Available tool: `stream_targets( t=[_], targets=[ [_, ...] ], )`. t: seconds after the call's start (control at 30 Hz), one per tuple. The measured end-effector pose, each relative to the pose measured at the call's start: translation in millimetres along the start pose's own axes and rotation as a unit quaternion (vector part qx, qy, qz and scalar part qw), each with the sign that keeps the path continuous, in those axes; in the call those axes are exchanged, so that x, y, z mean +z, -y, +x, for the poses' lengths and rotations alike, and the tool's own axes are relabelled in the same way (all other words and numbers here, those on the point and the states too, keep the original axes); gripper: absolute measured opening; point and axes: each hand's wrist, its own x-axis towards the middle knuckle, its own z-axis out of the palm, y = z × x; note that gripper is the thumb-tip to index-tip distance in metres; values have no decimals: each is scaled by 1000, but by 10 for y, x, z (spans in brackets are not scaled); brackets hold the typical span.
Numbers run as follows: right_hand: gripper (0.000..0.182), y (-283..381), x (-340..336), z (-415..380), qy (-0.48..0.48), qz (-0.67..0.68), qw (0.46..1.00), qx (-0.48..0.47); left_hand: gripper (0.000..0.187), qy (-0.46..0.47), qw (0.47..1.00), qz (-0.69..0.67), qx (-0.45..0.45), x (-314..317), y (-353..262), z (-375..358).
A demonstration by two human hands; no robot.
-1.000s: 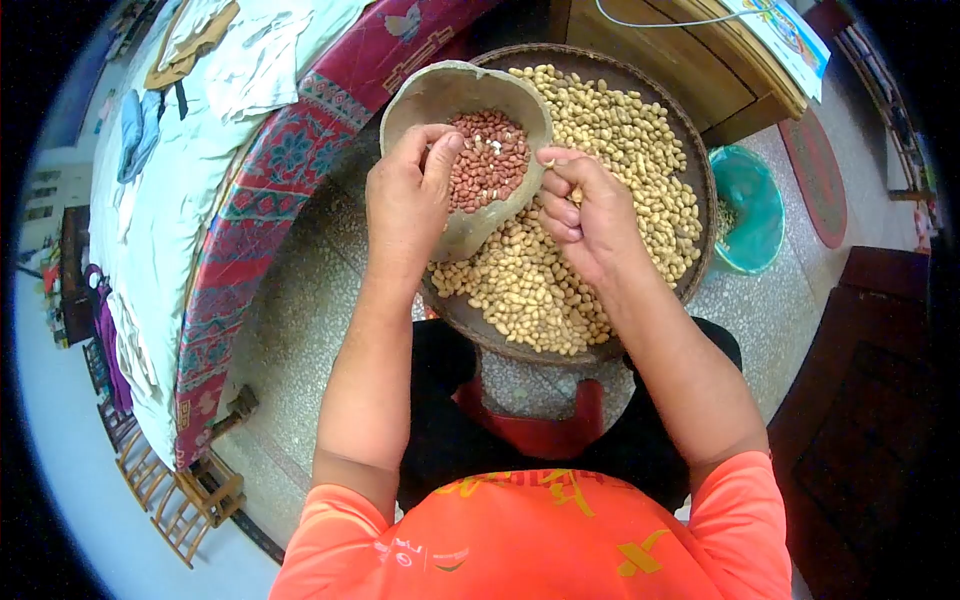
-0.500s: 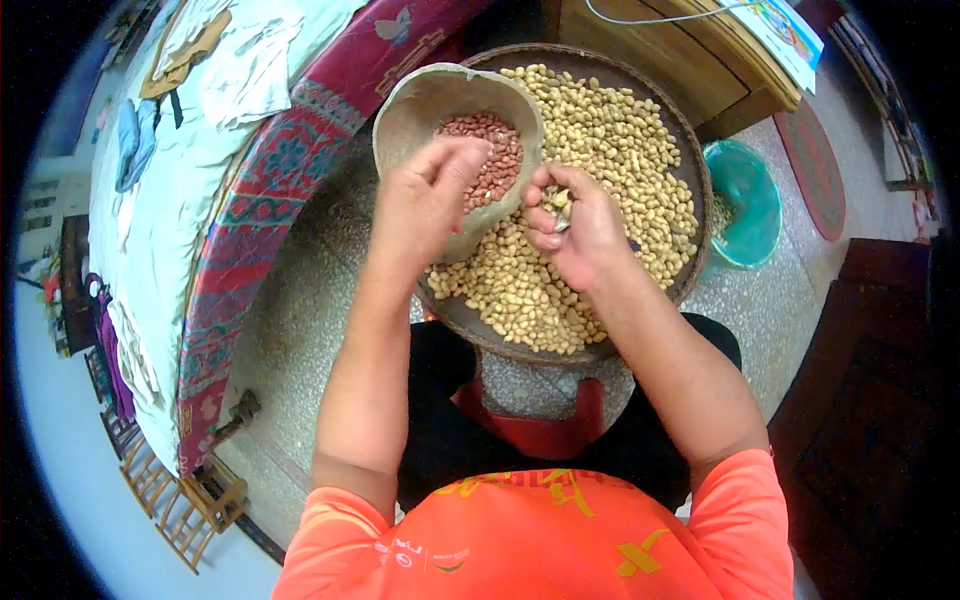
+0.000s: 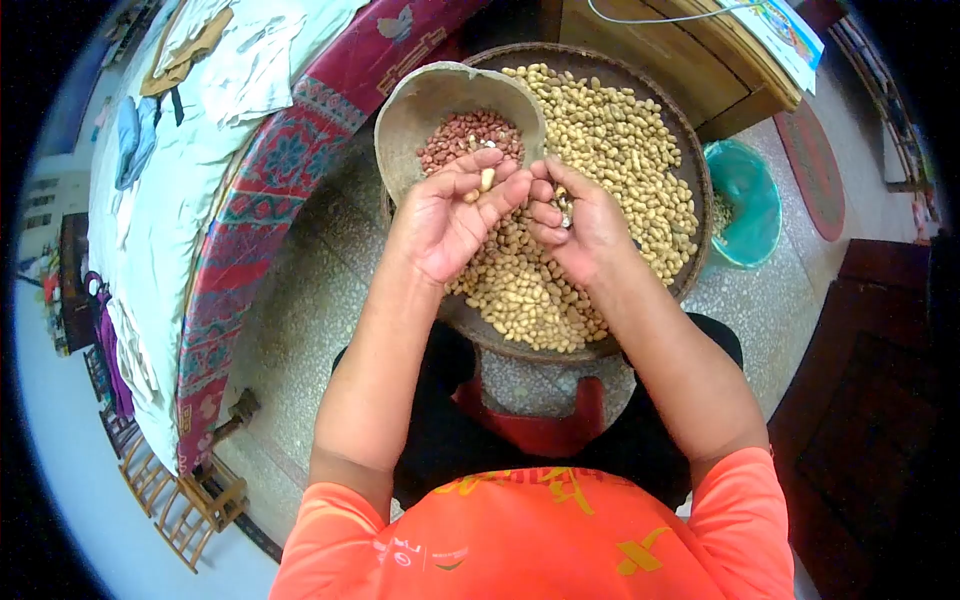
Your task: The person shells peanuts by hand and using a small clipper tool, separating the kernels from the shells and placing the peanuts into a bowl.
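Note:
My left hand (image 3: 445, 225) is turned palm up over the near rim of the bowl, its fingers curled round an unshelled peanut (image 3: 487, 180). Close beside it, fingertips almost touching, my right hand (image 3: 585, 230) is closed on broken peanut shells (image 3: 564, 208), partly hidden by its fingers. The greyish bowl (image 3: 408, 108) holds red shelled peanut kernels (image 3: 462, 138) and leans on a round woven tray (image 3: 683, 130). Across the tray spread many unshelled peanuts (image 3: 610, 130), also lying below both hands.
A green bucket (image 3: 755, 185) with shells inside stands right of the tray. Behind is a wooden cabinet (image 3: 660, 55); a bed with patterned edging (image 3: 265, 190) and clothes is at the left. Part of a red stool (image 3: 540, 432) shows between my knees.
My left hand has moved from above the kernels toward me and turned palm up, now with a peanut in its fingers. My right hand stays nearly in place.

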Motion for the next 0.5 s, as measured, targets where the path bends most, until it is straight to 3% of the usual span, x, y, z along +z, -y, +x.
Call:
stream_targets(
  t=[0.1, 0.17, 0.5],
  targets=[
    [19, 33, -5, -7, -4, -9, 1000, -8, 29, -26, 999, 44, 17, 50, -10, -31],
    [19, 50, 43, -46, -1, -57, 998, -36, 27, 15, 993, 112, 26, 56, -38, -38],
    [16, 63, 132, -162, 11, -223, 969, -108, 16, 12, 990, 138, 4, 103, 1, -73]
  ],
)
